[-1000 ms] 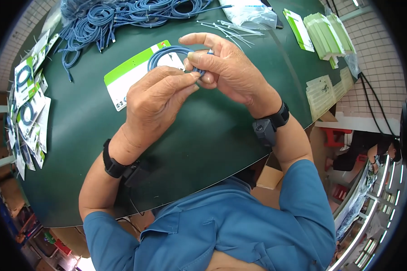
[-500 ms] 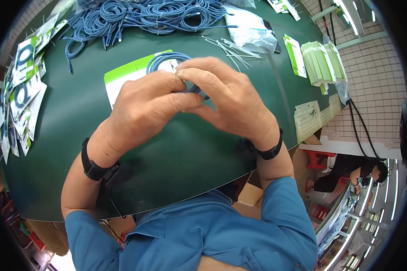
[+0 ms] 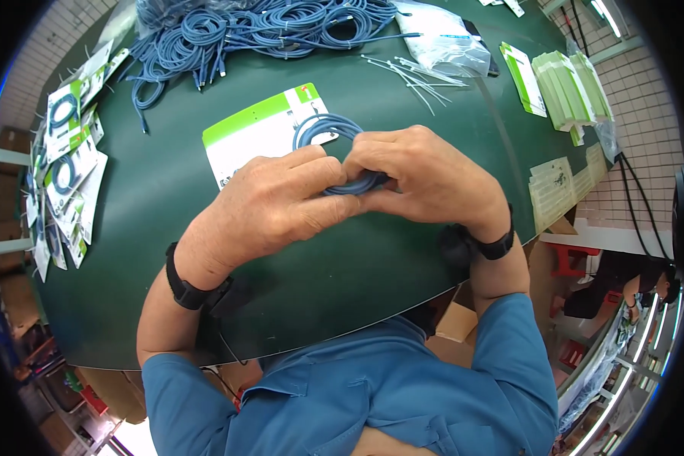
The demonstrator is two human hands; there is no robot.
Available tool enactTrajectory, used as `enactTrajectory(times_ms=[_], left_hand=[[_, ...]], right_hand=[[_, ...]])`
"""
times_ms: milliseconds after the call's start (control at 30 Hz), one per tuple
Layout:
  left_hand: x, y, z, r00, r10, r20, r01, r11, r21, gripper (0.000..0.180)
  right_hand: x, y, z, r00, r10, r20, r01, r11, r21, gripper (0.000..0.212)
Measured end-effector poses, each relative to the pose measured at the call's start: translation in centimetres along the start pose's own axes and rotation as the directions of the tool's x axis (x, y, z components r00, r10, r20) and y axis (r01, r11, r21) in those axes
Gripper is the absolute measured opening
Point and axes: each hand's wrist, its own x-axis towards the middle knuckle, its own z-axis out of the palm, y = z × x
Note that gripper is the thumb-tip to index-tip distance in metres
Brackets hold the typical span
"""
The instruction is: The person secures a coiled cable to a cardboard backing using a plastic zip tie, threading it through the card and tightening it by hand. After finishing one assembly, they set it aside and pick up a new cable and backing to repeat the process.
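Note:
A coiled blue cable point(image 3: 329, 124) is gripped between my two hands above the table. My left hand point(image 3: 281, 197) closes its fingers on the coil's near left side. On the coil's right side, my right hand point(image 3: 425, 171) pinches with thumb and fingers close to the left fingertips. The coil's far loop shows past my fingers; its near part is partly hidden by them. Beneath it on the table lies a white and green packaging card point(image 3: 243, 133), its lower edge covered by my left hand.
Tangled blue cables point(image 3: 258, 34) heap at the far side, beside a clear plastic bag point(image 3: 444, 42). Several white cable ties point(image 3: 418, 76) lie before it. Carded cables point(image 3: 64, 167) pile at the left edge; stacked green cards point(image 3: 562, 91) stand at right. A person point(image 3: 623, 285) sits beyond.
The view has shifted, so the table's things sit further right. My hands and the coil have come slightly nearer, uncovering more of the card and the coil's far loop.

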Motion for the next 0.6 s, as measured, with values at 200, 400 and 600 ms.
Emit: enactTrajectory(times_ms=[200, 400, 600], left_hand=[[-0.6, 1.1, -0.7, 1.000, 0.004, 0.013, -0.003, 0.999, -0.050, 0.027], [-2.0, 0.2, -1.0, 0.998, -0.016, -0.066, 0.012, 0.998, -0.060, 0.029], [-2.4, -1.8, -1.3, 0.999, -0.007, -0.036, 0.003, 0.992, -0.126, 0.027]], right_hand=[[-0.4, -0.7, -1.6, 0.988, 0.038, 0.146, -0.093, 0.917, 0.388, 0.026], [0.3, -0.8, 0.4, 0.995, -0.097, -0.009, 0.096, 0.978, 0.184, 0.025], [0.5, -1.1, 1.5, 0.976, -0.187, -0.112, 0.177, 0.980, -0.095, 0.024]])
